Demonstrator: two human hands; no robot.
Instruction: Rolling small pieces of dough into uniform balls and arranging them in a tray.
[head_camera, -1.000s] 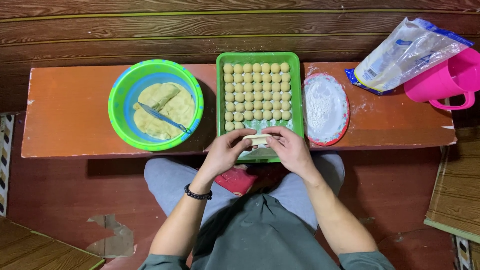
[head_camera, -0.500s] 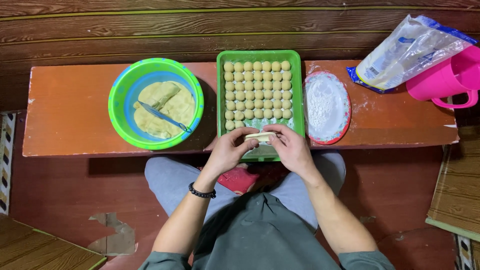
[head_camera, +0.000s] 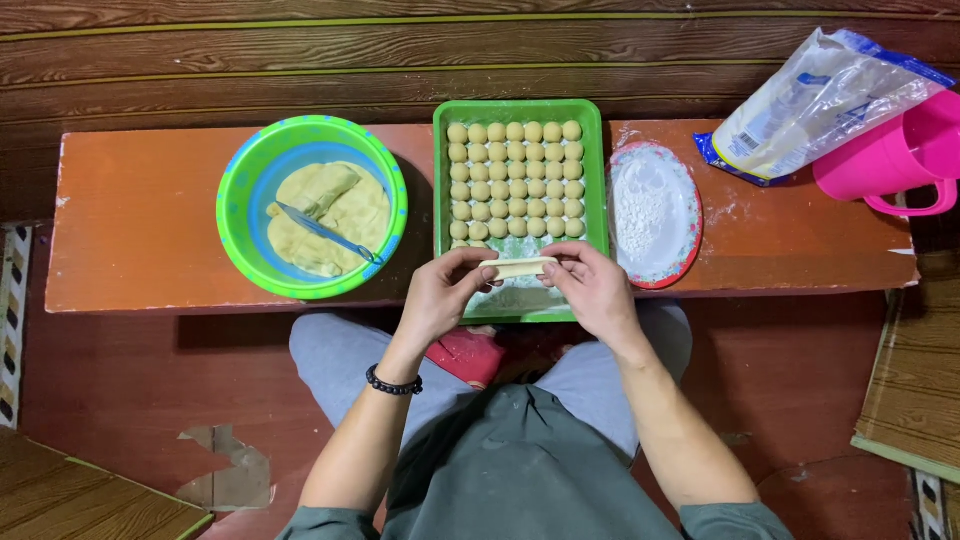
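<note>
Head view looks straight down on a low orange tabletop (head_camera: 140, 220) with a person seated behind it. Both hands meet over the near end of a green tray (head_camera: 590, 170). The left hand (head_camera: 440, 295) and the right hand (head_camera: 595, 290) each pinch one end of a short pale dough roll (head_camera: 518, 267), fingers closed on it, holding it level just above the tray's floured near end. Rows of small dough balls (head_camera: 515, 180) fill the far part of the tray. Left of the tray stands a green and blue bowl (head_camera: 245, 170) with a slab of dough (head_camera: 335, 215) and a knife (head_camera: 325, 232) lying in it. Right of the tray, just beside it, sits a plate (head_camera: 690, 215) covered in white flour. Farther right lie a plastic bag (head_camera: 815, 100) and a pink jug (head_camera: 895, 155), touching each other. A black bead bracelet (head_camera: 392, 384) circles the left wrist.
</note>
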